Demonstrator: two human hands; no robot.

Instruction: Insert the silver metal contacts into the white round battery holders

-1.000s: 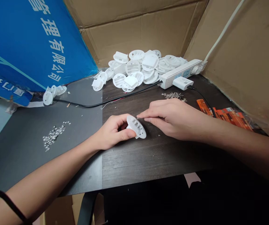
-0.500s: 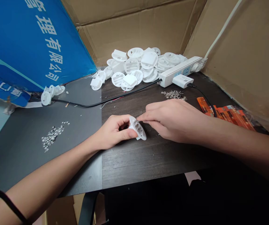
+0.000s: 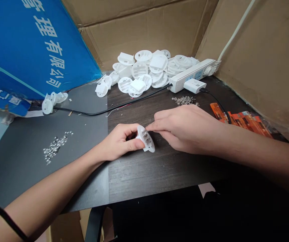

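Observation:
A round white plastic part (image 3: pixel 148 140) with slots in its face is tilted up over the dark table (image 3: pixel 134 178). My left hand (image 3: pixel 121 143) pinches it between thumb and fingers from the left. At its upper edge, my right hand (image 3: pixel 179 127) has its fingertips pressed together, touching or nearly touching the slotted face. Something small and thin seems to be between those fingertips, too small to name. Small metal pieces (image 3: pixel 184 100) lie in a pile beyond my right hand. Another pile of shiny metal pieces (image 3: pixel 55 148) lies on the grey surface at the left.
Many similar white parts (image 3: pixel 139 70) are heaped at the back, with a few more (image 3: pixel 48 105) at the left. A power strip (image 3: pixel 182 80) with a white adapter (image 3: pixel 194 85), a black cable (image 3: pixel 94 113) and orange strips (image 3: pixel 245 121) lie around. Cardboard (image 3: pixel 139 30) stands behind.
The whole view has shifted slightly, so things appear a little further left. Both hands keep nearly the same hold and position around the white part.

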